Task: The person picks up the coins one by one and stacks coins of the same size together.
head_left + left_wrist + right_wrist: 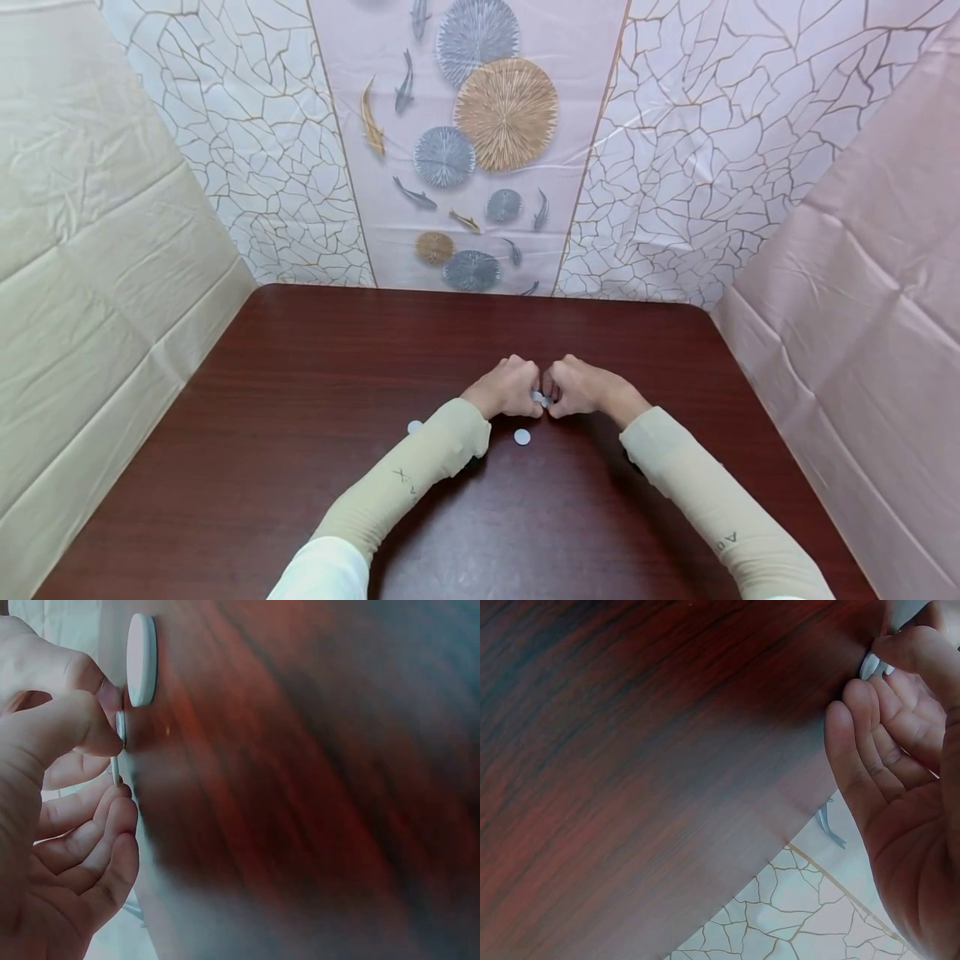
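Note:
Close together above the table, my left hand (510, 387) and right hand (581, 388) meet at a small white piece (537, 397). In the left wrist view the piece (115, 769) is thin and seen edge-on, pinched between the left thumb and fingers. The right thumb and fingers pinch white material too; its rounded edge (869, 666) shows in the right wrist view. Whether both hands hold one piece or two I cannot tell, since the fingers cover much of it. Just nearer than the hands lies a flat white round disc (522, 437).
A second white disc (415, 427) lies beside the left forearm, partly covered by the sleeve (420, 467). The dark reddish wooden table (315, 375) is bordered by patterned cloth (645, 208) at the back and plain cloth at both sides.

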A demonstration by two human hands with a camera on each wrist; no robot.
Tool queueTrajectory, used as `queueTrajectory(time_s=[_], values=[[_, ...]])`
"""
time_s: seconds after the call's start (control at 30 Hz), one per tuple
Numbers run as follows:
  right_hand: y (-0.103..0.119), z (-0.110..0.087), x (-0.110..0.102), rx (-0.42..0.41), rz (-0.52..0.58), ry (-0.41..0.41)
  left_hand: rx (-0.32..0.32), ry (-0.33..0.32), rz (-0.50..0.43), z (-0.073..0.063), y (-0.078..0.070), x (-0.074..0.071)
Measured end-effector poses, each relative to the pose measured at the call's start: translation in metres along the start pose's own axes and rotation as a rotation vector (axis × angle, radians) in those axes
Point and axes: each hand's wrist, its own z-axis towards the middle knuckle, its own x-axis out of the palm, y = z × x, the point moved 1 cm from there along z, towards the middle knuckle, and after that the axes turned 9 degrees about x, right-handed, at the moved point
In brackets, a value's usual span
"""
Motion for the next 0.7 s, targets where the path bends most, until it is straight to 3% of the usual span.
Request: queueTrajectory(time_s=[0.7], values=[[-0.0003, -0.0018, 0.0002, 0.016, 0.058, -0.003, 0.021, -0.023, -0.022, 0.0008, -0.0055, 0.0025]])
